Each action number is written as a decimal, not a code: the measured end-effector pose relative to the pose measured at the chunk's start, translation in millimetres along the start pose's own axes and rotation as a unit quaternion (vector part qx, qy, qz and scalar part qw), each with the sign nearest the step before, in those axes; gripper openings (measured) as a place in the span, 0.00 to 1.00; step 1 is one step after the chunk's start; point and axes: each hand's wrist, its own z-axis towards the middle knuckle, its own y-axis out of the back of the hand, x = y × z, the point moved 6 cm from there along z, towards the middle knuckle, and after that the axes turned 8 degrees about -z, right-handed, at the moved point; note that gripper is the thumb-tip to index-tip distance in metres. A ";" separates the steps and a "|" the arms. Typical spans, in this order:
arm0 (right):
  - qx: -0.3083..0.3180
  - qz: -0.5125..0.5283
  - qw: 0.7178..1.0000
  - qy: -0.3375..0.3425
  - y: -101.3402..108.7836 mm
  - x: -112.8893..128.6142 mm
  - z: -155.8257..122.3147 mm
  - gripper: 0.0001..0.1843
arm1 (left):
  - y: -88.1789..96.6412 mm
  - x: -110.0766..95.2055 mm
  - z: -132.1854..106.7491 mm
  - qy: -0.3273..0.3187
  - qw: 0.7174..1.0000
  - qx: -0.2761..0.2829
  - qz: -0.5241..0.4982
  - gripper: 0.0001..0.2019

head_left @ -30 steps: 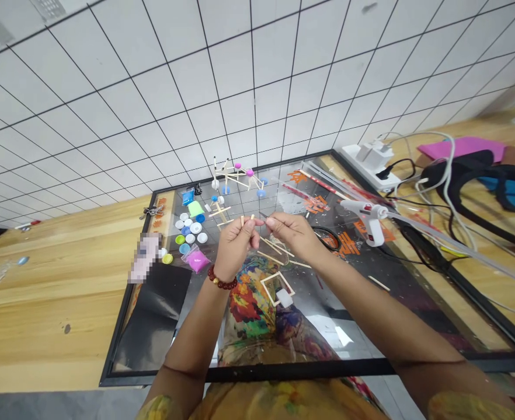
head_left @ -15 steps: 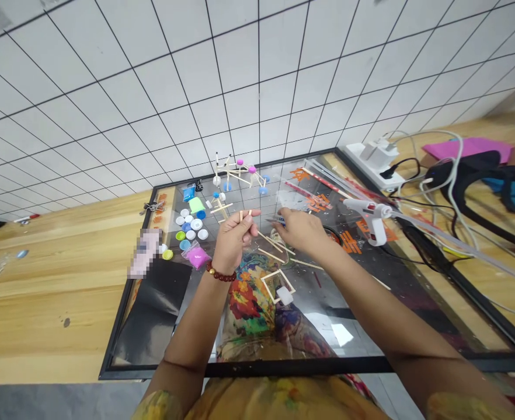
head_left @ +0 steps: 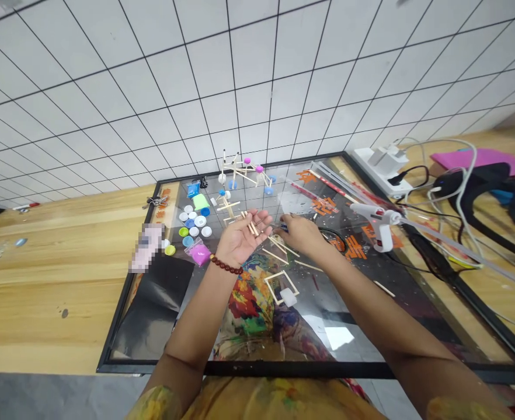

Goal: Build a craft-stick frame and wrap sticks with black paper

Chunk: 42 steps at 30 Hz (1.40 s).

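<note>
My left hand [head_left: 240,239], wearing a red bead bracelet [head_left: 226,265], lies palm up with several thin wooden sticks [head_left: 250,223] resting across its fingers. My right hand [head_left: 299,233] curls downward just beside it, with a small blue item [head_left: 283,227] at the fingertips. Whether that hand grips the item is hidden. Loose sticks [head_left: 279,248] lie below both hands. Beyond them stand a stick model with pink and blue ends [head_left: 243,170] and a smaller stick structure [head_left: 226,205]. A square stick frame [head_left: 279,286] lies nearer me.
A hot glue gun [head_left: 378,224] lies right of my hands, beside a power strip [head_left: 382,164] and cables. Bottle caps [head_left: 194,224] and a pink packet [head_left: 199,254] sit left on the glass-topped board [head_left: 284,368], which rests on a wooden table [head_left: 51,291].
My left hand has rotated from a fingertip pinch to palm up, with sticks lying on it. My right hand has lowered and shifted left. The whole view has shifted slightly.
</note>
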 end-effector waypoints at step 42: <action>-0.083 0.601 0.782 0.141 61.4 10.6 -26.9 0.13 | -17.3 41.1 -10.2 0.027 0.958 0.140 0.248 0.12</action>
